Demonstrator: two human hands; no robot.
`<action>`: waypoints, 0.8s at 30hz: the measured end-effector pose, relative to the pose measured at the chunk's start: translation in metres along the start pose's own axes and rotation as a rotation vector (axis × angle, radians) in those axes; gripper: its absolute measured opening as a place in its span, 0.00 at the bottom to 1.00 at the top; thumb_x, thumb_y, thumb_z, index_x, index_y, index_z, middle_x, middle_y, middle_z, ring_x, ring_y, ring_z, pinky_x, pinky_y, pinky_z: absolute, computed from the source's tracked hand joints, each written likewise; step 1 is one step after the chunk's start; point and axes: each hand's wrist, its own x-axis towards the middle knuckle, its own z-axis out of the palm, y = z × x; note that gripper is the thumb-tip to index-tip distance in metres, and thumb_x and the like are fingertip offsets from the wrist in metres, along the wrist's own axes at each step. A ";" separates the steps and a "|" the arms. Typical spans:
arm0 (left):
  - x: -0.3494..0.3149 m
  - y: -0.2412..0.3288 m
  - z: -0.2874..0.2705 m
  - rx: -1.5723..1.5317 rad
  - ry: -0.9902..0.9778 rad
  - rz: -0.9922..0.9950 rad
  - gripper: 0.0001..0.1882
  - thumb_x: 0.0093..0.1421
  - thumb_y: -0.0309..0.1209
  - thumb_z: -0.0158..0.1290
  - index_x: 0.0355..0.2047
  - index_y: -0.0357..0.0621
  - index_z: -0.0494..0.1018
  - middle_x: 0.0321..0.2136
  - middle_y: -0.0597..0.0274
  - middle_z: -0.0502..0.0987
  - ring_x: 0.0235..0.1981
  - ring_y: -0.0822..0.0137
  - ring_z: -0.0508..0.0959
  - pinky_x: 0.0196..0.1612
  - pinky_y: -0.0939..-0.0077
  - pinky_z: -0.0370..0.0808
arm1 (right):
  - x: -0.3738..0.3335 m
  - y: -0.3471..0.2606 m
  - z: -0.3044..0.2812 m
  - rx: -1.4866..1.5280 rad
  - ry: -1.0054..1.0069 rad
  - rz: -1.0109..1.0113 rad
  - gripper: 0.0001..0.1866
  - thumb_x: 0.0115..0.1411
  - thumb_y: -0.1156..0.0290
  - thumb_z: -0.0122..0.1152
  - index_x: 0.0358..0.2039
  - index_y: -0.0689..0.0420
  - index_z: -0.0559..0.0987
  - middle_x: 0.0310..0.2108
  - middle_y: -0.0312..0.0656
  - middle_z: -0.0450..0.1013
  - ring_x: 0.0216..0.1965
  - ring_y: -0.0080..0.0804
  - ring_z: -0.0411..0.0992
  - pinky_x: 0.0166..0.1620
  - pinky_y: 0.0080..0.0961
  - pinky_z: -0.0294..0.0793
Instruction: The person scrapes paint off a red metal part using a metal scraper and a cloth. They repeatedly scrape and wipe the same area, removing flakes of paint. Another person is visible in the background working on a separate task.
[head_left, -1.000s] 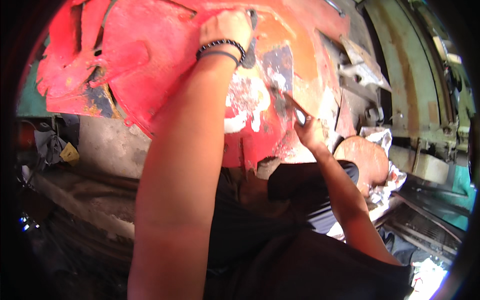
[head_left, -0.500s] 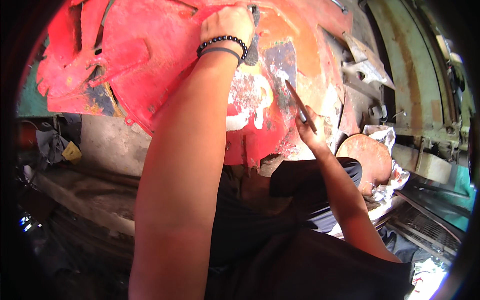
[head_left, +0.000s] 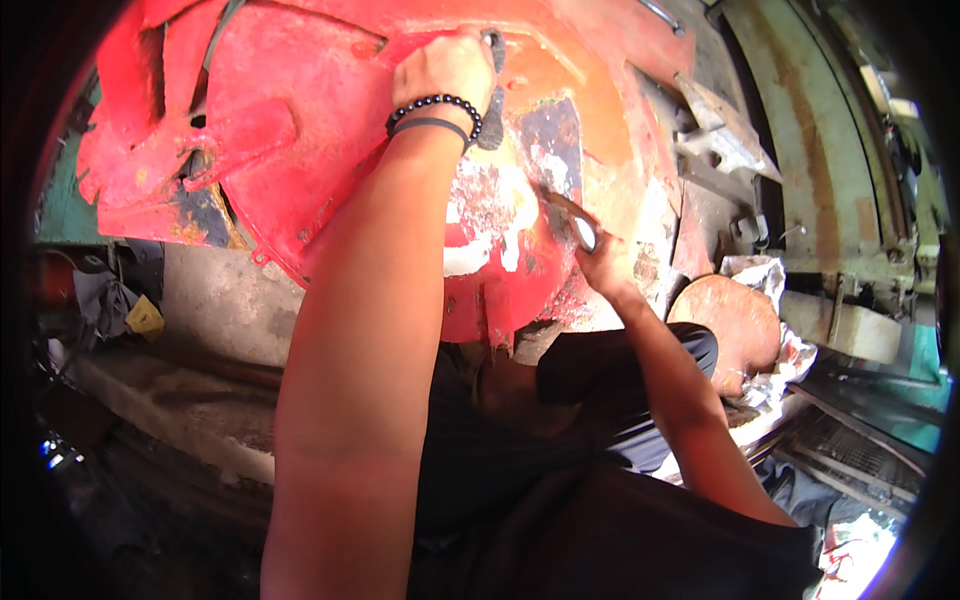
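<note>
A large red sheet-metal panel (head_left: 280, 150) lies in front of me, its edges torn and rusted. Its middle has a rough patch of white and bare spots (head_left: 490, 200) and a dark grey bare area (head_left: 560, 140). Across the panel reaches my left hand (head_left: 445, 75), a black bead bracelet at the wrist. Its fingers are curled round a dark grey, soft-looking strip (head_left: 493, 110), cloth-like, partly hidden by the hand. My right hand (head_left: 603, 265) grips a thin flat tool with a narrow blade (head_left: 570, 208), whose tip is at the edge of the rough patch.
A round brownish disc (head_left: 735, 320) sits beside crumpled foil-like sheet to the right. Beyond it are a pale metal bracket (head_left: 718, 130) and a long greenish rusted panel (head_left: 800, 130). A low ledge (head_left: 170, 390) runs along the left, with a dark cloth (head_left: 105, 300) behind it.
My right hand has moved a little left and nearer, and the tool lies flatter, its tip closer to the white patch. My left hand stays closed at nearly the same spot.
</note>
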 end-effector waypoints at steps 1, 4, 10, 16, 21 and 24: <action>-0.001 -0.001 0.000 0.010 -0.003 -0.009 0.20 0.67 0.44 0.37 0.49 0.48 0.72 0.40 0.41 0.78 0.45 0.43 0.78 0.48 0.49 0.74 | -0.001 -0.001 0.001 0.033 0.055 -0.057 0.12 0.53 0.69 0.59 0.38 0.60 0.77 0.28 0.58 0.76 0.33 0.53 0.78 0.40 0.42 0.76; -0.002 -0.002 0.002 0.008 0.047 0.009 0.20 0.66 0.42 0.38 0.46 0.46 0.74 0.39 0.43 0.79 0.43 0.45 0.79 0.47 0.51 0.75 | -0.005 0.003 0.003 0.248 0.077 -0.017 0.14 0.54 0.69 0.61 0.40 0.59 0.77 0.29 0.58 0.77 0.33 0.51 0.78 0.40 0.41 0.77; 0.004 -0.005 0.004 -0.013 0.031 -0.009 0.20 0.66 0.46 0.38 0.48 0.48 0.72 0.39 0.44 0.79 0.44 0.44 0.78 0.48 0.50 0.74 | 0.005 0.015 0.010 0.022 0.018 -0.070 0.19 0.52 0.69 0.61 0.44 0.64 0.76 0.30 0.60 0.77 0.36 0.54 0.78 0.42 0.41 0.77; 0.002 -0.005 0.005 -0.009 0.043 0.001 0.20 0.67 0.46 0.38 0.45 0.46 0.72 0.39 0.43 0.79 0.44 0.43 0.78 0.47 0.50 0.75 | -0.001 0.002 0.001 0.088 0.091 -0.076 0.14 0.53 0.69 0.62 0.39 0.60 0.77 0.26 0.58 0.76 0.31 0.53 0.78 0.36 0.40 0.77; 0.000 -0.004 0.005 -0.031 0.063 0.001 0.20 0.67 0.46 0.38 0.45 0.46 0.72 0.38 0.42 0.79 0.43 0.42 0.78 0.46 0.49 0.75 | 0.006 -0.004 -0.002 -0.024 0.192 -0.070 0.12 0.54 0.67 0.62 0.38 0.59 0.78 0.25 0.56 0.76 0.29 0.52 0.78 0.35 0.41 0.76; 0.000 -0.004 0.005 0.000 0.069 0.011 0.19 0.66 0.43 0.38 0.45 0.47 0.74 0.36 0.43 0.80 0.42 0.44 0.79 0.46 0.50 0.75 | 0.011 0.004 0.000 0.174 0.215 -0.033 0.12 0.55 0.67 0.62 0.38 0.58 0.79 0.22 0.52 0.76 0.26 0.49 0.78 0.31 0.38 0.76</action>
